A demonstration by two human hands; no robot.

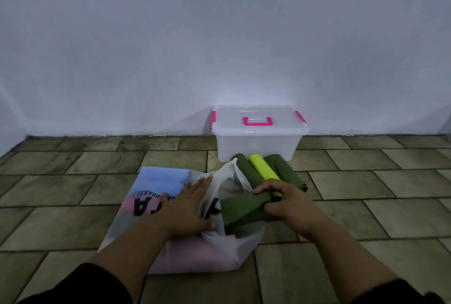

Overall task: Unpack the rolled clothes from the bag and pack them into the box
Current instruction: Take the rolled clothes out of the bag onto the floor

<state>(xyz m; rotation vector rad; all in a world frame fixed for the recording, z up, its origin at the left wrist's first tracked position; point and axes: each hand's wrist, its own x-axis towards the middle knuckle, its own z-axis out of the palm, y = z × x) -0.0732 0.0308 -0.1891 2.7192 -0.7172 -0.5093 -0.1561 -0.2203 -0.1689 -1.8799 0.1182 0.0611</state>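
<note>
Olive-brown floor tiles (366, 174) under bag (170, 250), white wall (219, 35) behind box (257, 137)

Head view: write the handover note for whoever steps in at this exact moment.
Left hand: flat on the bag, holding it down.
Right hand: gripping a green roll at the bag's mouth.
Out of the bag: two green rolls and a yellow roll, on the floor in front of the box.
Box: lid on, nothing packed.
Left: empty the bag, which seems to hold more, open the box, pack all rolls.
</note>
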